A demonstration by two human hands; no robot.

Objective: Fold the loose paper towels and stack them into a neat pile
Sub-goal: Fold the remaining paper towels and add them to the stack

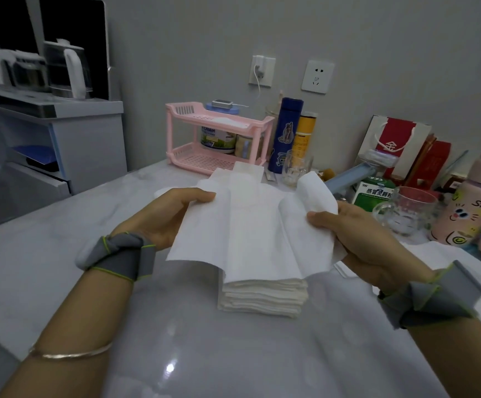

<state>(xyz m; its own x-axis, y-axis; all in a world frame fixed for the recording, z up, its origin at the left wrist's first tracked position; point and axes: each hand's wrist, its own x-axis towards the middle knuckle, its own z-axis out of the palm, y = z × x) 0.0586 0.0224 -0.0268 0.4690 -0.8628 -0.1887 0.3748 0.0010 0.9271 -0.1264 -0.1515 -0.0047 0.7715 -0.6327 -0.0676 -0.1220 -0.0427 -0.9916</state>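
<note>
I hold one white paper towel (pixel 250 234) spread in the air between both hands. My left hand (pixel 158 216) pinches its left edge. My right hand (pixel 360 234) grips the right side, where the sheet curls up and over. Directly below the towel, a neat pile of folded towels (pixel 262 297) sits on the glossy table (pixel 118 282); the held sheet hides the top of the pile. More loose white towels (pixel 233 173) lie beyond it, towards the pink rack.
A pink two-tier rack (pixel 219 139) stands at the back. Bottles, a glass mug (pixel 408 211), a green box (pixel 374 191) and a pink flask (pixel 472 196) crowd the right side. More white paper (pixel 446 254) lies at the right edge. A dispenser cabinet (pixel 46 124) stands left.
</note>
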